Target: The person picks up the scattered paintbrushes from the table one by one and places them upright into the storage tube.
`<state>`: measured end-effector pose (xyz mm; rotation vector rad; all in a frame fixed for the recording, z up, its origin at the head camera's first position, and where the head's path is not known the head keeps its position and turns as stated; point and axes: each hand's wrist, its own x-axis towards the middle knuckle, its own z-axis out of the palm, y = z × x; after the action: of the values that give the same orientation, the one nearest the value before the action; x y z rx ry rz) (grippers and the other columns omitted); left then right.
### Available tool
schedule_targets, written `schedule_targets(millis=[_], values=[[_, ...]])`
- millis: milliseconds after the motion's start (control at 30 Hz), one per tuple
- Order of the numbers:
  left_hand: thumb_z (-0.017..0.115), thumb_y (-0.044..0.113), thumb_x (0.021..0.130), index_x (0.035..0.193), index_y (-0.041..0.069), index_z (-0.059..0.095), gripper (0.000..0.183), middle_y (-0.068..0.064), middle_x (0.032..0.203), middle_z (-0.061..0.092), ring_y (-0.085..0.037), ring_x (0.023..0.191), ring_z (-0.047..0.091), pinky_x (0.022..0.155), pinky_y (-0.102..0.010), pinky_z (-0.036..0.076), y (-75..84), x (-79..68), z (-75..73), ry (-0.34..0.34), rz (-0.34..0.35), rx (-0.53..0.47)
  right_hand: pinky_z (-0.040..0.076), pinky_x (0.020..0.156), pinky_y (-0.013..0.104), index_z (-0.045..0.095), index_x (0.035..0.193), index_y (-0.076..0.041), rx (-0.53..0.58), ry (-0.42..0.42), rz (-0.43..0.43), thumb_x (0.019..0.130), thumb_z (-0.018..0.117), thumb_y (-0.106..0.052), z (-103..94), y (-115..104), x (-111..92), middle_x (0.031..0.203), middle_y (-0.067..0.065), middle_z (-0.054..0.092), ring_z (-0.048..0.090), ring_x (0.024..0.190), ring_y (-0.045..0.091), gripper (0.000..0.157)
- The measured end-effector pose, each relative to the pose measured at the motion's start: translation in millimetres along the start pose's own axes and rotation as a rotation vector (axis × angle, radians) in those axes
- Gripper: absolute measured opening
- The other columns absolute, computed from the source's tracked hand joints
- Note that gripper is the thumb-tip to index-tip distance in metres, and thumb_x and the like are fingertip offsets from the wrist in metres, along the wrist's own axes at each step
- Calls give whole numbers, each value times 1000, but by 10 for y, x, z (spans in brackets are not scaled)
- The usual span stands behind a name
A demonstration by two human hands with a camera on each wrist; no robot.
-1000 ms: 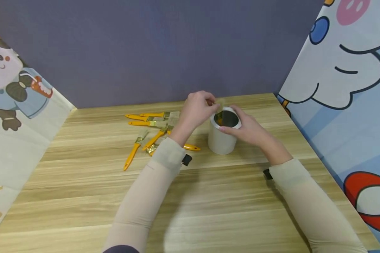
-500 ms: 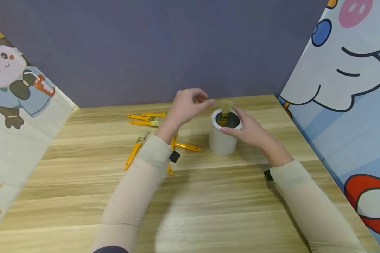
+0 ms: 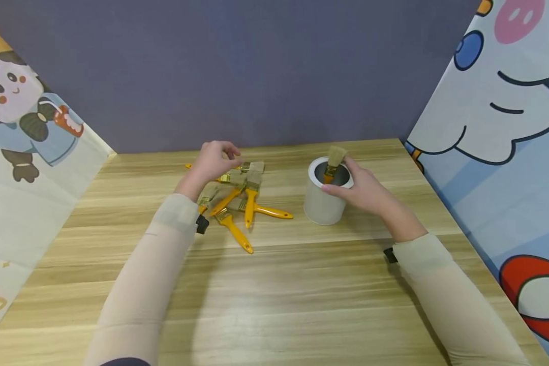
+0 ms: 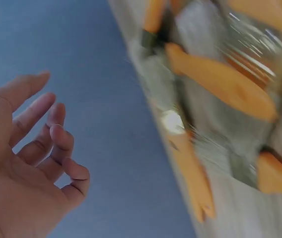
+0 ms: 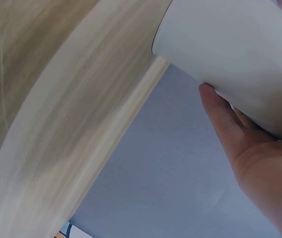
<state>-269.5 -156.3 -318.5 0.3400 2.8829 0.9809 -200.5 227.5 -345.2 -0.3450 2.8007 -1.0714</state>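
My right hand [image 3: 363,188] grips a white cylindrical pot [image 3: 325,206] near its rim, thumb on the near side and fingers round the back. In the right wrist view the pot's smooth wall [image 5: 230,54] lies against that hand. One paintbrush [image 3: 333,161] stands in the pot, bristles up and leaning right, its handle inside. My left hand [image 3: 212,163] hovers over a pile of orange-handled paintbrushes, fingers loosely bent and holding nothing. The left wrist view has the same bare hand [image 4: 41,153] beside blurred brush handles [image 4: 225,87]. Its forearm hides some brushes at the left.
Several flat brushes lie crossed, among them one paintbrush [image 3: 235,233] nearest me and another paintbrush [image 3: 272,211] pointing at the pot. The wood-grain table [image 3: 302,295] ends at a dark back panel [image 3: 256,76]. Cartoon-printed panels [image 3: 503,117] flank it.
My left hand let go of the paintbrush in the pot and moved left over the pile. The brush now leans right. My right hand stays on the pot.
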Motion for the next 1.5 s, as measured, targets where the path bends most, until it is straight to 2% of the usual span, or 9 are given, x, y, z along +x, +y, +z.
schedule_targets(millis=[133, 233, 333, 533, 667, 800, 1167, 1333, 1500], values=[[72, 29, 103, 133, 8, 70, 37, -15, 121, 62, -36, 125, 51, 99, -52, 47, -154, 62, 20, -74, -10, 114, 33, 123, 68, 24, 167, -19, 2, 9, -6, 95, 73, -61, -15, 15, -8, 171, 22, 36, 36, 156, 49, 97], [74, 27, 102, 136, 6, 69, 41, -18, 126, 64, -36, 117, 59, 102, -54, 51, -262, 106, 65, -117, -1, 215, 32, 124, 68, 23, 168, -18, 7, 8, -3, 95, 73, -60, -17, 21, -13, 171, 22, 35, 35, 157, 49, 98], [77, 23, 100, 137, 6, 68, 42, -19, 133, 66, -37, 122, 62, 107, -56, 51, -348, 116, 102, -141, -21, 285, 33, 124, 68, 24, 168, -16, 10, 1, -1, 95, 73, -60, -12, 18, -15, 171, 22, 34, 34, 157, 48, 98], [76, 8, 95, 140, 5, 65, 46, -21, 145, 62, -41, 133, 58, 112, -58, 50, -459, 91, 112, -158, -61, 306, 32, 125, 68, 15, 171, -11, 0, -15, 15, 95, 72, -63, -8, 3, -8, 173, 25, 28, 31, 159, 49, 108], [72, -2, 92, 141, 5, 64, 50, -20, 147, 61, -42, 135, 58, 113, -58, 50, -518, 86, 116, -166, -78, 297, 33, 124, 68, 18, 170, -11, -2, -11, 12, 95, 72, -62, -1, -17, -5, 172, 25, 31, 32, 158, 49, 105], [74, -1, 92, 142, 6, 64, 51, -18, 147, 63, -42, 137, 57, 114, -58, 49, -557, 107, 147, -185, -88, 326, 34, 123, 68, 22, 168, -11, -5, -20, 10, 95, 72, -62, 3, -18, -15, 171, 24, 34, 35, 157, 48, 102], [74, 7, 96, 141, 5, 66, 45, -18, 146, 66, -41, 135, 60, 113, -59, 49, -543, 158, 189, -189, -36, 451, 34, 123, 67, 19, 169, -14, -4, -25, 1, 95, 71, -64, 6, -15, -32, 171, 24, 33, 35, 157, 48, 103], [80, 24, 95, 129, 6, 72, 39, -18, 135, 71, -41, 126, 65, 109, -61, 51, -524, 175, 109, -146, 1, 459, 34, 123, 67, 18, 170, -14, 5, -25, 1, 94, 71, -65, -7, -17, -28, 172, 24, 33, 34, 157, 48, 106], [78, 28, 98, 130, 8, 72, 38, -18, 125, 68, -37, 113, 64, 95, -56, 53, -415, 185, -17, -73, 34, 429, 35, 122, 68, 21, 168, -15, 11, -25, -6, 94, 73, -63, -12, -6, -27, 171, 23, 34, 36, 156, 48, 102]])
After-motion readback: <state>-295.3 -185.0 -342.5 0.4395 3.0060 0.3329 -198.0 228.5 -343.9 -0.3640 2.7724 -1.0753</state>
